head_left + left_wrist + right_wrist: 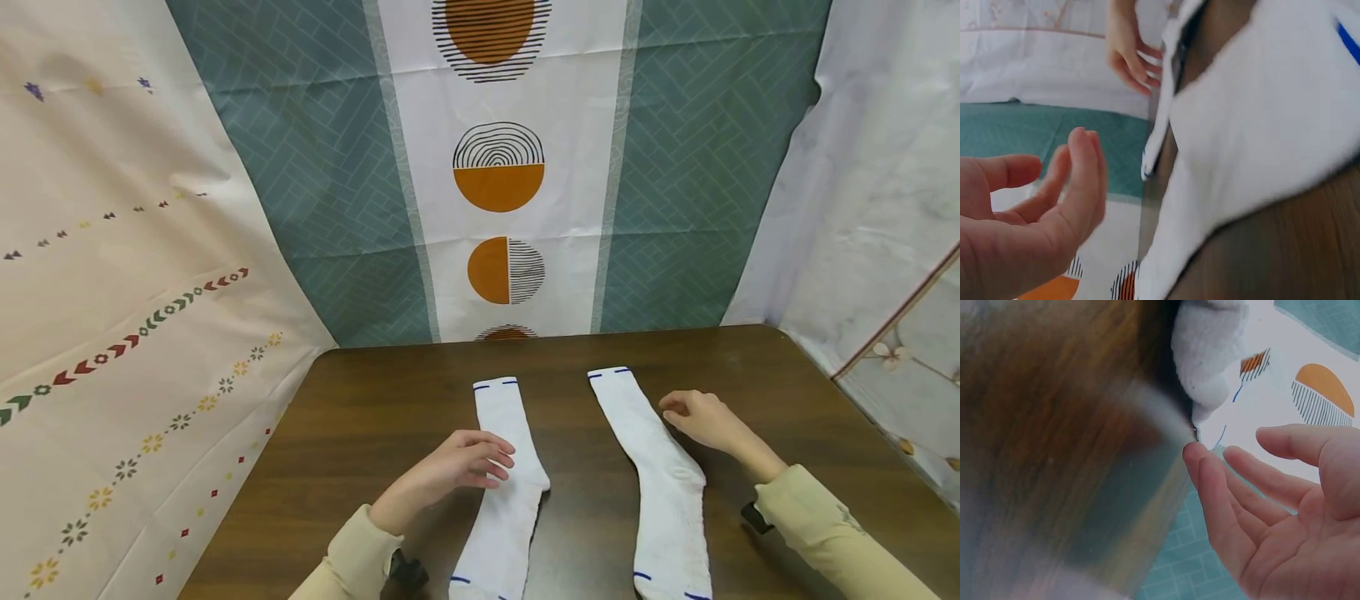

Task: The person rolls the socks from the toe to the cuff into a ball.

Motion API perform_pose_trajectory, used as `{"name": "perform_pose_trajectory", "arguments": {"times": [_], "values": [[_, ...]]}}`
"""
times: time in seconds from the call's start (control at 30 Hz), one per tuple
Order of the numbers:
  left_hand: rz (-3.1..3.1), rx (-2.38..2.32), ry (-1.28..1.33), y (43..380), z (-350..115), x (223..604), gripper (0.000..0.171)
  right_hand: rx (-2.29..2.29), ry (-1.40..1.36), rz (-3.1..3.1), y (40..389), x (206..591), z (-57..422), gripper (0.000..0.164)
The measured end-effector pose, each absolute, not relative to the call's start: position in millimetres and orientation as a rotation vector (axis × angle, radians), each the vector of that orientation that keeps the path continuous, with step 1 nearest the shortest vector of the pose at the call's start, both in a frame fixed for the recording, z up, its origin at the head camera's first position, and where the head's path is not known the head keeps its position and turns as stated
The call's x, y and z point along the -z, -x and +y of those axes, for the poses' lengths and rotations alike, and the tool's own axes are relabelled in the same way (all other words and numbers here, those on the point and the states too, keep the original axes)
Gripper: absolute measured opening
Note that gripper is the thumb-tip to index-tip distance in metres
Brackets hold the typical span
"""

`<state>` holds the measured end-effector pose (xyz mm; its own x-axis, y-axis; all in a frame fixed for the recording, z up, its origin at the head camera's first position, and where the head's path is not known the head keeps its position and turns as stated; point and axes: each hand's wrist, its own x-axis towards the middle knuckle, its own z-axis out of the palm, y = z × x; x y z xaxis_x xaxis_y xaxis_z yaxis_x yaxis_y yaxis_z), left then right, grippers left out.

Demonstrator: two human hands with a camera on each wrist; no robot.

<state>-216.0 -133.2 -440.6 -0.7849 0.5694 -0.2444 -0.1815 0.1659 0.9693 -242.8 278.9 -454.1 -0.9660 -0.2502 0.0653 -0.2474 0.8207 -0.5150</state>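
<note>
L hand reaches in from the table's near side, forearm angled toward the far edge. Fingers loosely bent, a bit spread, thumb off to the side; it's empty, hovering over the mid part of the L sock, w/ a gap to the fabric. That sock lies flat, one end near the far edge, running toward the near side.

Next over, the R sock, also flat, approx. parallel, bare wood btwn the two.

R hand is just beside it, btwn that sock & the table's R edge, arm slanting in from the near R corner. Fingers softly curved, thumb apart from them, palm empty.

Count, L to R: 2 hands, 2 cream sleeves, 2 dark wristbands, 2 white socks, 4 blue marks visible on ea. sock (2 per end), 1 table.
</note>
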Motion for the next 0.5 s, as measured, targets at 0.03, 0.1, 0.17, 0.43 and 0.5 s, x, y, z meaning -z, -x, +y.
{"name": "perform_pose_trajectory", "arguments": {"times": [0.03, 0.1, 0.17, 0.43, 0.5], "values": [[1.846, -1.677, -0.355, 215.7, -131.4, 440.5, 0.038, 0.849, 0.396, 2.979, 242.8, 453.6, 278.7, 0.026], [1.805, -1.681, -0.334, 214.7, -127.2, 440.1, 0.038, 0.862, 0.366, 2.949, 242.7, 453.1, 278.1, 0.028], [1.787, -1.677, -0.326, 213.5, -123.0, 439.7, 0.039, 0.874, 0.343, 2.930, 242.3, 452.7, 277.1, 0.029], [1.767, -1.678, -0.302, 209.3, -107.1, 438.6, 0.036, 0.922, 0.293, 2.883, 243.3, 453.0, 275.1, 0.030], [1.762, -1.674, -0.291, 208.8, -103.3, 438.4, 0.036, 0.930, 0.277, 2.856, 244.3, 452.9, 275.2, 0.030]]}}
